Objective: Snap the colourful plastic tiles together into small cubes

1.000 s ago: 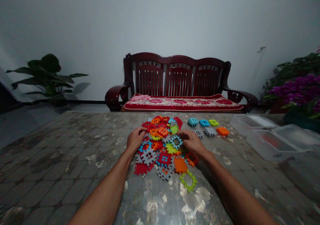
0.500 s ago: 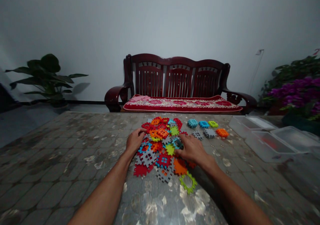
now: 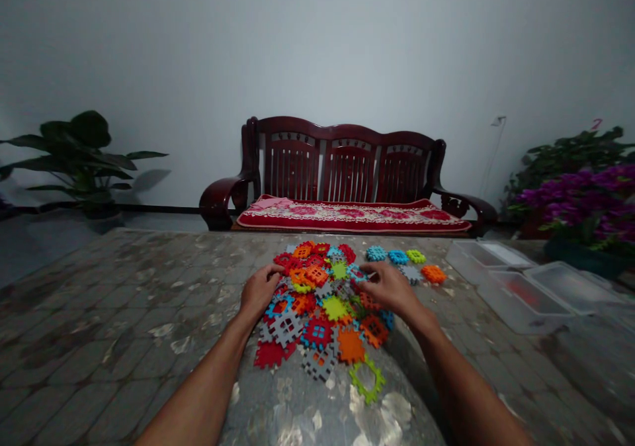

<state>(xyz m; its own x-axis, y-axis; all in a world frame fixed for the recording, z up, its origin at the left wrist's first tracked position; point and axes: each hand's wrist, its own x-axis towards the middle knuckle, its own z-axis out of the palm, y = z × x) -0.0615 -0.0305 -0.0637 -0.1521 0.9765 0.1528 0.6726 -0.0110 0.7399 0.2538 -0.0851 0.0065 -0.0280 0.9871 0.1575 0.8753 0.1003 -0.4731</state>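
A pile of toothed plastic building tiles in red, orange, grey, blue and lime green lies on the table between my hands. My right hand (image 3: 391, 290) is over the pile's right side, thumb and fingers closed on a blue square-holed tile (image 3: 355, 272), partly hidden by the fingertips. At the left edge rests my left hand (image 3: 258, 294), fingers loosely curled with a gap to the thumb, beside red tiles (image 3: 285, 261), holding nothing that I can see. A grey tile (image 3: 286, 327), an orange tile (image 3: 351, 344) and a lime ring-shaped tile (image 3: 367, 378) lie nearer me.
Right of the pile sit small tile stacks: blue ones (image 3: 376, 253), a lime one (image 3: 415, 256), a grey one (image 3: 411, 274) and an orange one (image 3: 434, 274). Clear plastic boxes (image 3: 526, 304) stand farther right. A wooden bench (image 3: 347, 168) is behind the table (image 3: 163, 287).
My right hand first dipped toward me over the pile, then lifted a blue tile up and right. My left hand stayed at the pile's left edge. The view tilted slightly upward.
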